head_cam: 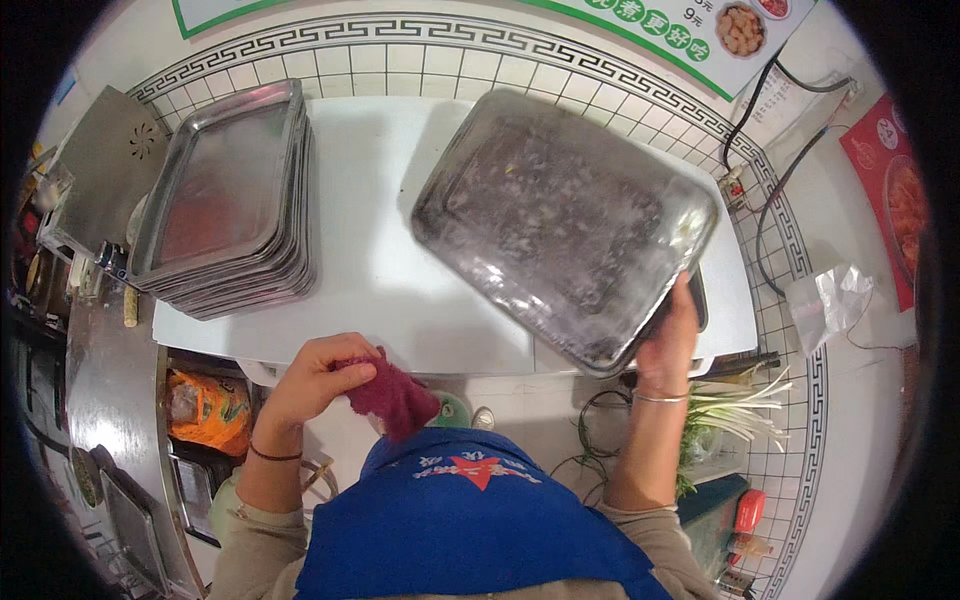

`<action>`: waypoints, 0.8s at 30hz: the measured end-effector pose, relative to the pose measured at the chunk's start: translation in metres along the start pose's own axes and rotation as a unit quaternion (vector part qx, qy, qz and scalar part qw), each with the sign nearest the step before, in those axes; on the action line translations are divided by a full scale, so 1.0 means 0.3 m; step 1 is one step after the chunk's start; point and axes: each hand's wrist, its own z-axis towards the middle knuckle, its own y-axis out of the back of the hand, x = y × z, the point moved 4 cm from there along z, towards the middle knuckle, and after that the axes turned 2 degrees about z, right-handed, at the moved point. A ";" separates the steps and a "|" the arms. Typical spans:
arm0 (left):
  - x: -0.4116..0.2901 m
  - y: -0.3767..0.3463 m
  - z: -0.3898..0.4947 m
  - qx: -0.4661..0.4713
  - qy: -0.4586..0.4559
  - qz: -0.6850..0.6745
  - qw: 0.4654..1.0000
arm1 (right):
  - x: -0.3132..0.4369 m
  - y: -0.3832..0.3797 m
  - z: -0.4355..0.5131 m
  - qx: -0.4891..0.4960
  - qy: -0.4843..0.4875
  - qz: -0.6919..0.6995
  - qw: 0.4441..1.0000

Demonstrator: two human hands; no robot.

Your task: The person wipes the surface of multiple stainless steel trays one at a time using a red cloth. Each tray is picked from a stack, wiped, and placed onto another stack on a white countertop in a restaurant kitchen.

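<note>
My left hand (322, 379) holds a dark red cloth (394, 394) in front of the white table's near edge. With my right hand (669, 337) I grip the lower right side of a rectangular metal tray (562, 225), tilted over the right part of the white table (367, 217). The broad face towards me looks like its underside, with whitish smears and a small yellow speck. Part of another dark tray (700, 300) shows beneath it at the right. On the table's left part stands a tall stack of metal trays (225, 180), the top one facing up.
A steel counter (112, 375) runs along the left, with a metal box (112, 165) behind it. An orange bag (208, 412) lies below the table's left end. Green onions (731, 412) and a cable stand low at the right. A tiled wall (442, 71) closes off the back.
</note>
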 end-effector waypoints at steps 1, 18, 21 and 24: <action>-0.019 -0.025 0.006 0.008 0.039 -0.028 0.999 | -0.057 0.043 -0.002 -0.003 -0.026 0.026 0.999; 0.132 -0.564 0.531 -0.034 -0.298 0.569 0.766 | -0.457 0.265 -0.173 -0.093 -0.152 0.119 0.977; 0.163 -0.315 0.670 -0.165 -0.199 0.609 0.750 | -0.478 0.304 -0.183 -0.114 -0.148 0.118 0.975; 0.208 -0.081 0.716 -0.280 -0.040 0.513 0.810 | -0.495 0.328 -0.184 -0.146 -0.139 0.082 0.976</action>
